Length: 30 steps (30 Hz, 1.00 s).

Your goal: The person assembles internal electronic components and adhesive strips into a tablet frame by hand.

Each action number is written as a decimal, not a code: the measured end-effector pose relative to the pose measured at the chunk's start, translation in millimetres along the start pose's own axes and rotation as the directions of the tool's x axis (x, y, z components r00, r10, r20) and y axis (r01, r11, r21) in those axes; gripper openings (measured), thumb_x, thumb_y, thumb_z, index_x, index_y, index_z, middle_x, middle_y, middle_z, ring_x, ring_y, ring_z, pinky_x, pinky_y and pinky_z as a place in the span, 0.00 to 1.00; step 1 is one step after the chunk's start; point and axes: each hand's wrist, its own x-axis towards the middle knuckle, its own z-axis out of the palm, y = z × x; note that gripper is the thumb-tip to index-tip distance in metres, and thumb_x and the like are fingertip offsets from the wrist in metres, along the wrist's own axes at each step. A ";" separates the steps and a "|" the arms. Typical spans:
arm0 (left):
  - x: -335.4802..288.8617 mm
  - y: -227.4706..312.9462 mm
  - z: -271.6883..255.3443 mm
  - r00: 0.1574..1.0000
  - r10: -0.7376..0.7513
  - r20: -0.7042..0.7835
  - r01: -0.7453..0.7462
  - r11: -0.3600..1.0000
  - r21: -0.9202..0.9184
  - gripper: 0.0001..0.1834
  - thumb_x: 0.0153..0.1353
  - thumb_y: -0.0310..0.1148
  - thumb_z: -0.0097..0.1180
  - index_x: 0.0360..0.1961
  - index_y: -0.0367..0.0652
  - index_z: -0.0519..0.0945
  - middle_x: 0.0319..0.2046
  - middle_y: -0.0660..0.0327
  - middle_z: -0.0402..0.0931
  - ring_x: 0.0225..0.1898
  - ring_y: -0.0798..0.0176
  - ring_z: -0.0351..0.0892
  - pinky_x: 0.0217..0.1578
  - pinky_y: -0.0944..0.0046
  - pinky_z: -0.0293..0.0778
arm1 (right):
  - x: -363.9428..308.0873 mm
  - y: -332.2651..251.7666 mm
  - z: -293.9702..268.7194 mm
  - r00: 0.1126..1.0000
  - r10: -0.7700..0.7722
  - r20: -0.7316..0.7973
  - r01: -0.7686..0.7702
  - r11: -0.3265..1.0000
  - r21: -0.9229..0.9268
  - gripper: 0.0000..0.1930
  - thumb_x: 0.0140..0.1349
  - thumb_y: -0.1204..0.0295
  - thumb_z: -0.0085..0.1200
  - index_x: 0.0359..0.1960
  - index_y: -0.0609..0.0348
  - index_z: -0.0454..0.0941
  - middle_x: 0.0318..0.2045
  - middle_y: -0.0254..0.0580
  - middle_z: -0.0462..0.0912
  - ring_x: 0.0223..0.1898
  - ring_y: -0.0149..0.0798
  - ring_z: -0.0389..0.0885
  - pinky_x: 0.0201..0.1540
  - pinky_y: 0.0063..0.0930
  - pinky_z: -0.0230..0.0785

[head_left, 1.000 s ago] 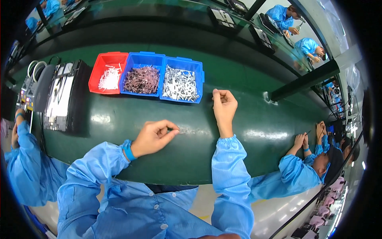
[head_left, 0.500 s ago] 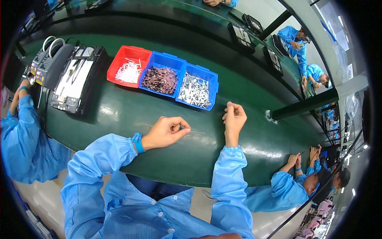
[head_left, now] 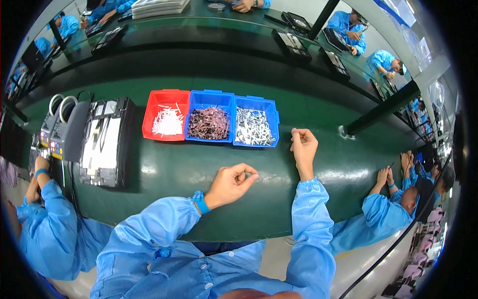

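The left hand [head_left: 230, 184] rests on the green desk [head_left: 164, 169], near its front edge. Its thumb and first finger are pinched together, and the other fingers curl in. It is too small to tell if the grip holds anything. The right hand [head_left: 303, 149] rests on the desk a bit farther back, closed into a loose fist. You cannot tell what is inside it. The two hands are apart from each other.

Three small bins sit in a row near the middle of the desk, touching side by side. The red bin [head_left: 166, 121] holds white bits. The middle blue bin [head_left: 209, 122] holds dark bits. The right blue bin [head_left: 255, 127] holds silver bits and sits just beside the right hand. A black tray [head_left: 105, 143] lies toward the left end of the desk.
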 end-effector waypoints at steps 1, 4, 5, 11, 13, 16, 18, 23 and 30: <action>0.6 1.0 -2.4 1.000 0.012 0.005 -0.012 1.000 -0.005 0.05 0.60 0.28 0.64 0.35 0.39 0.83 0.10 0.70 0.56 0.15 0.77 0.55 0.17 0.68 0.54 | 0.2 1.7 2.5 1.000 0.006 -0.012 -0.006 1.000 -0.002 0.10 0.64 0.70 0.60 0.29 0.64 0.78 0.20 0.32 0.77 0.16 0.21 0.69 0.16 0.16 0.59; 0.8 2.0 -3.3 1.000 0.010 0.015 -0.010 1.000 0.001 0.05 0.60 0.29 0.63 0.34 0.39 0.83 0.10 0.68 0.56 0.14 0.76 0.55 0.16 0.67 0.54 | 1.9 1.2 2.3 1.000 -0.002 -0.010 0.002 1.000 -0.006 0.09 0.65 0.70 0.60 0.29 0.64 0.78 0.20 0.31 0.77 0.16 0.20 0.70 0.16 0.16 0.59; 0.8 2.3 -3.7 1.000 0.010 0.005 -0.010 1.000 -0.002 0.05 0.60 0.29 0.63 0.34 0.39 0.83 0.10 0.68 0.56 0.14 0.76 0.55 0.16 0.67 0.55 | 0.7 0.5 2.5 1.000 0.007 -0.005 -0.007 1.000 -0.013 0.09 0.65 0.71 0.60 0.29 0.64 0.78 0.20 0.31 0.77 0.16 0.20 0.70 0.16 0.16 0.59; 0.8 3.4 -6.9 0.999 -0.002 0.046 0.002 1.000 -0.006 0.05 0.60 0.28 0.64 0.36 0.40 0.84 0.12 0.73 0.55 0.16 0.79 0.53 0.18 0.70 0.52 | -1.4 -4.2 3.5 1.000 0.005 0.003 -0.005 1.000 -0.018 0.09 0.65 0.71 0.60 0.29 0.63 0.77 0.20 0.30 0.77 0.15 0.20 0.69 0.15 0.16 0.58; -0.3 3.0 -7.1 0.999 -0.005 0.045 0.006 1.000 -0.013 0.05 0.60 0.28 0.64 0.36 0.40 0.84 0.12 0.73 0.55 0.16 0.79 0.53 0.18 0.70 0.52 | -2.4 -4.0 3.9 1.000 0.004 0.004 -0.004 1.000 -0.015 0.09 0.65 0.71 0.59 0.29 0.63 0.77 0.19 0.30 0.77 0.15 0.20 0.69 0.15 0.16 0.58; -0.3 0.3 -7.2 0.999 0.002 0.049 -0.001 1.000 -0.008 0.05 0.60 0.28 0.64 0.36 0.39 0.83 0.11 0.70 0.55 0.15 0.77 0.54 0.17 0.68 0.53 | -2.0 -1.3 4.0 1.000 -0.002 0.024 0.003 0.999 -0.037 0.09 0.65 0.71 0.60 0.30 0.62 0.77 0.19 0.29 0.77 0.16 0.19 0.69 0.15 0.16 0.59; -0.3 1.2 -7.2 0.999 0.009 0.044 -0.009 1.000 0.003 0.05 0.60 0.29 0.64 0.35 0.39 0.83 0.10 0.67 0.56 0.13 0.75 0.55 0.16 0.66 0.55 | -1.1 -1.2 4.7 0.999 -0.008 0.038 0.010 0.999 -0.043 0.09 0.65 0.71 0.60 0.30 0.62 0.78 0.19 0.29 0.77 0.16 0.19 0.70 0.16 0.16 0.59; -0.6 2.4 -8.1 0.998 0.011 0.054 -0.012 1.000 0.019 0.06 0.60 0.29 0.64 0.35 0.38 0.83 0.10 0.68 0.56 0.13 0.75 0.55 0.16 0.67 0.55 | -3.8 1.4 5.7 0.999 -0.017 0.048 0.019 0.998 -0.053 0.09 0.64 0.70 0.61 0.29 0.63 0.78 0.20 0.29 0.77 0.17 0.18 0.70 0.16 0.15 0.60; 1.7 3.5 -9.1 0.991 -0.004 0.132 -0.001 0.999 0.042 0.06 0.61 0.29 0.63 0.36 0.38 0.83 0.11 0.68 0.56 0.15 0.77 0.56 0.18 0.68 0.56 | -3.9 3.1 -2.5 0.998 -0.029 0.051 0.033 0.997 -0.069 0.09 0.64 0.71 0.61 0.30 0.64 0.79 0.20 0.29 0.78 0.18 0.18 0.71 0.17 0.16 0.61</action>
